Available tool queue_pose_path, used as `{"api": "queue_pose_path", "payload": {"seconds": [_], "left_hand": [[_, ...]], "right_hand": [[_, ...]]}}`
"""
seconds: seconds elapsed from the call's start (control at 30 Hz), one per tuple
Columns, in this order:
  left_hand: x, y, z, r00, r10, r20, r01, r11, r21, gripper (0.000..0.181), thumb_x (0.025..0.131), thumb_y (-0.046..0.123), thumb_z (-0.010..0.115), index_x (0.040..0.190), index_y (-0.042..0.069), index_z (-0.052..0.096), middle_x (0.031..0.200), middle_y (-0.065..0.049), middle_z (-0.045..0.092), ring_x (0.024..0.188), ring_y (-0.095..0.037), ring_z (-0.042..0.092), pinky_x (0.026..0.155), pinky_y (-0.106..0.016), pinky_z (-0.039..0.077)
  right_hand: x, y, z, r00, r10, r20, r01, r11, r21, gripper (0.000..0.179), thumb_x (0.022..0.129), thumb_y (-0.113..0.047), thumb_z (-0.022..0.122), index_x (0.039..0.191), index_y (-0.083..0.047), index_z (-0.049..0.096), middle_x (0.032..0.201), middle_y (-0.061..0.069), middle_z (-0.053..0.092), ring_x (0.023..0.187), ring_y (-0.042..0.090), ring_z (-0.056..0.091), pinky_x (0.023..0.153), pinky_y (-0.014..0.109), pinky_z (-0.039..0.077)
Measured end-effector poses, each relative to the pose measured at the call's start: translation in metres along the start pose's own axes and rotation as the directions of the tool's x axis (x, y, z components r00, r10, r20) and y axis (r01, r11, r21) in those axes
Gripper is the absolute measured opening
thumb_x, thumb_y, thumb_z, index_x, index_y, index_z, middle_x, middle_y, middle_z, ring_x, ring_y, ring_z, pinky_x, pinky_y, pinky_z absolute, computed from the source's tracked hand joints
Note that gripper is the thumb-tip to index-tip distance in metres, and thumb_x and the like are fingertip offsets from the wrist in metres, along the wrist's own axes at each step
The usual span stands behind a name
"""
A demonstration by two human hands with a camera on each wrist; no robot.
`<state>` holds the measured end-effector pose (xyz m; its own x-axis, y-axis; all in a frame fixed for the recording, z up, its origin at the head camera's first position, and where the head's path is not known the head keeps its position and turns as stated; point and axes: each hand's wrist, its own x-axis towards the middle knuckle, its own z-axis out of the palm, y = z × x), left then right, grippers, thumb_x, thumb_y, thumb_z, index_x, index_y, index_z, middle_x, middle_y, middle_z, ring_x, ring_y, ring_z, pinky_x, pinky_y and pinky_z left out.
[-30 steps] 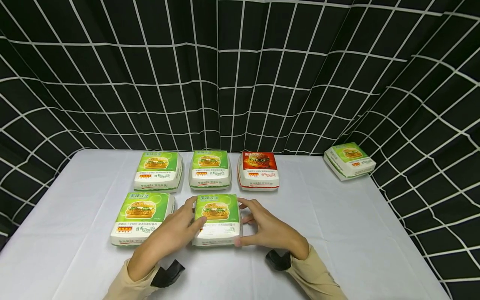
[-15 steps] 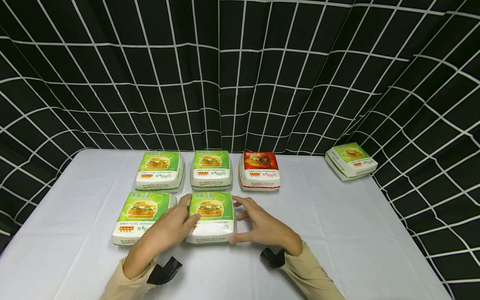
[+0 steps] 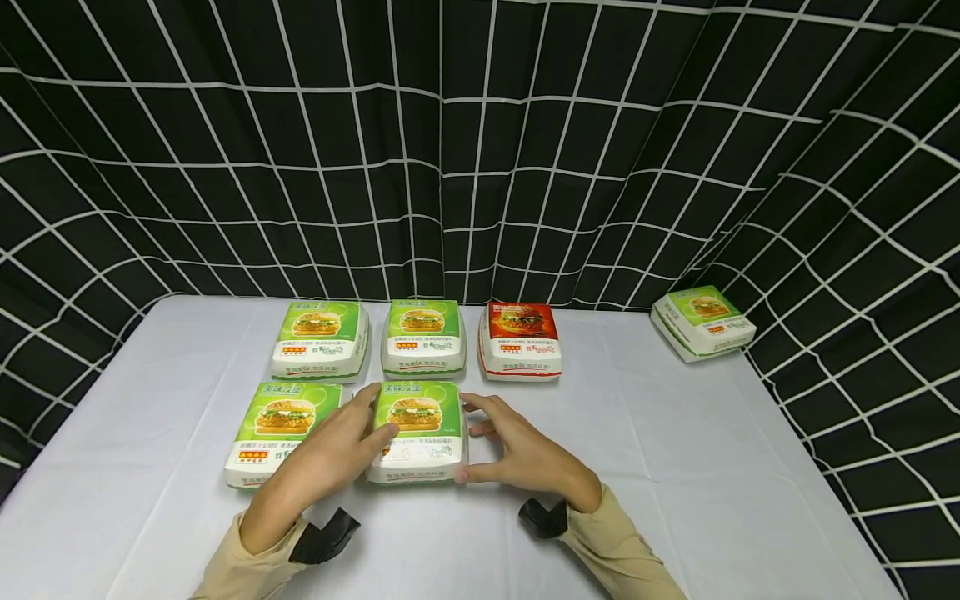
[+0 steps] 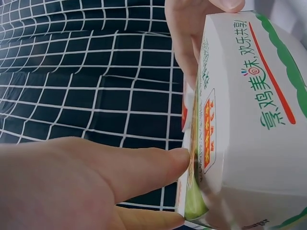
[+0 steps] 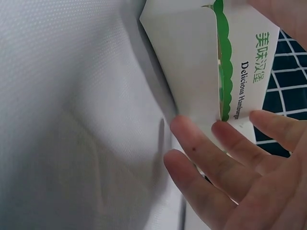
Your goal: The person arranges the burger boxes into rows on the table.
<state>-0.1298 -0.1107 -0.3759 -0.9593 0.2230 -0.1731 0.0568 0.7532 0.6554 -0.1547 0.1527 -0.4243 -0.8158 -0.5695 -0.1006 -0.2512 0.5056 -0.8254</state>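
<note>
A green and white hamburger box [image 3: 417,467] lies in the middle of the front row, with a burger printed on its lid. My left hand [image 3: 333,446] grips its left side, the thumb across the top. At its right side, my right hand [image 3: 528,454] holds the box with the thumb at the front corner and fingers toward the back. In the left wrist view the box's white front wall [image 4: 249,158] faces up close. Fingertips [image 5: 182,125] meet the box's side wall in the right wrist view. Another green hamburger box [image 3: 285,412] is just left, partly hidden by my left hand.
Behind stand two green hamburger boxes [image 3: 318,333] and a red one [image 3: 519,333] in a row. A further green box [image 3: 705,321] sits angled at the far right corner. White cloth covers the table [image 3: 712,483]; a black gridded curtain [image 3: 480,167] encloses the back and sides.
Both hands have shifted the middle front box to the left and slightly back, closer to the left front box. The other boxes have stayed in place.
</note>
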Motion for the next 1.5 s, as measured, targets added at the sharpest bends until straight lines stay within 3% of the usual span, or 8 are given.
{"api": "queue_pose_path", "payload": {"seconds": [0.1, 0.13, 0.57, 0.8, 0.97, 1.17, 1.4, 1.5], "left_hand": [[0.0, 0.0, 0.0, 1.0, 0.002, -0.002, -0.002, 1.0, -0.01, 0.068, 0.099, 0.023, 0.057, 0.152, -0.008, 0.027, 0.153, -0.029, 0.038, 0.141, -0.044, 0.039, 0.112, -0.06, 0.035], [0.0, 0.0, 0.0, 1.0, 0.004, -0.003, -0.004, 1.0, -0.009, 0.068, 0.099, 0.023, 0.057, 0.151, -0.008, 0.027, 0.153, -0.029, 0.037, 0.142, -0.044, 0.038, 0.113, -0.06, 0.035], [0.003, -0.001, 0.003, 1.0, 0.008, -0.024, -0.008, 1.0, -0.016, 0.065, 0.098, 0.018, 0.058, 0.15, -0.008, 0.03, 0.152, -0.029, 0.04, 0.142, -0.042, 0.038, 0.114, -0.059, 0.034], [0.0, 0.0, 0.001, 1.0, -0.018, -0.013, 0.018, 1.0, -0.022, 0.068, 0.099, 0.022, 0.058, 0.152, -0.007, 0.027, 0.156, -0.028, 0.033, 0.146, -0.044, 0.031, 0.117, -0.06, 0.028], [-0.002, 0.001, -0.002, 0.999, -0.018, -0.035, 0.017, 1.0, -0.025, 0.07, 0.098, 0.028, 0.06, 0.152, -0.005, 0.028, 0.157, -0.028, 0.032, 0.146, -0.044, 0.03, 0.116, -0.061, 0.028], [-0.003, 0.003, -0.002, 0.997, 0.014, -0.073, -0.017, 0.999, -0.033, 0.069, 0.098, 0.031, 0.062, 0.153, 0.001, 0.032, 0.157, -0.024, 0.035, 0.145, -0.043, 0.033, 0.115, -0.062, 0.03], [-0.005, 0.011, 0.001, 0.992, 0.053, -0.112, -0.056, 0.998, -0.026, 0.065, 0.097, 0.029, 0.063, 0.151, 0.003, 0.037, 0.152, -0.022, 0.043, 0.141, -0.041, 0.041, 0.112, -0.061, 0.036], [-0.006, 0.015, 0.005, 0.987, 0.074, -0.14, -0.079, 0.996, -0.033, 0.063, 0.096, 0.027, 0.064, 0.15, 0.003, 0.039, 0.151, -0.021, 0.045, 0.14, -0.04, 0.042, 0.112, -0.06, 0.036]], "right_hand": [[0.0, 0.0, 0.0, 1.0, -0.005, 0.001, 0.005, 1.0, -0.006, 0.093, 0.076, -0.036, 0.086, 0.152, -0.024, 0.035, 0.153, -0.002, 0.04, 0.123, 0.018, 0.06, 0.113, 0.045, 0.039], [0.0, 0.0, 0.0, 1.0, -0.004, 0.002, 0.004, 1.0, -0.005, 0.092, 0.076, -0.036, 0.086, 0.152, -0.024, 0.035, 0.153, -0.002, 0.04, 0.123, 0.018, 0.06, 0.114, 0.045, 0.039], [-0.002, -0.002, 0.0, 1.0, -0.024, -0.004, 0.024, 1.0, -0.02, 0.092, 0.077, -0.037, 0.085, 0.153, -0.02, 0.035, 0.151, 0.002, 0.043, 0.123, 0.022, 0.06, 0.113, 0.049, 0.038], [-0.002, -0.002, -0.002, 1.0, -0.005, -0.009, 0.005, 0.999, -0.048, 0.091, 0.077, -0.039, 0.085, 0.152, -0.022, 0.036, 0.151, -0.001, 0.043, 0.123, 0.02, 0.06, 0.113, 0.048, 0.039], [-0.003, -0.002, -0.006, 0.999, -0.038, -0.021, 0.037, 0.998, -0.053, 0.089, 0.079, -0.039, 0.083, 0.152, -0.017, 0.037, 0.152, 0.005, 0.044, 0.122, 0.024, 0.06, 0.109, 0.05, 0.043], [-0.008, -0.002, -0.016, 0.998, -0.053, -0.04, 0.051, 0.998, -0.034, 0.086, 0.081, -0.035, 0.082, 0.151, -0.011, 0.037, 0.149, 0.012, 0.046, 0.123, 0.031, 0.059, 0.108, 0.052, 0.044], [-0.015, 0.003, -0.03, 0.996, -0.036, -0.082, 0.034, 0.999, -0.022, 0.082, 0.082, -0.032, 0.082, 0.15, -0.019, 0.038, 0.144, 0.015, 0.05, 0.123, 0.034, 0.059, 0.105, 0.055, 0.046], [-0.018, 0.005, -0.037, 0.994, -0.05, -0.099, 0.047, 0.998, -0.037, 0.081, 0.083, -0.031, 0.081, 0.15, -0.017, 0.038, 0.142, 0.016, 0.051, 0.122, 0.036, 0.06, 0.105, 0.055, 0.045]]}}
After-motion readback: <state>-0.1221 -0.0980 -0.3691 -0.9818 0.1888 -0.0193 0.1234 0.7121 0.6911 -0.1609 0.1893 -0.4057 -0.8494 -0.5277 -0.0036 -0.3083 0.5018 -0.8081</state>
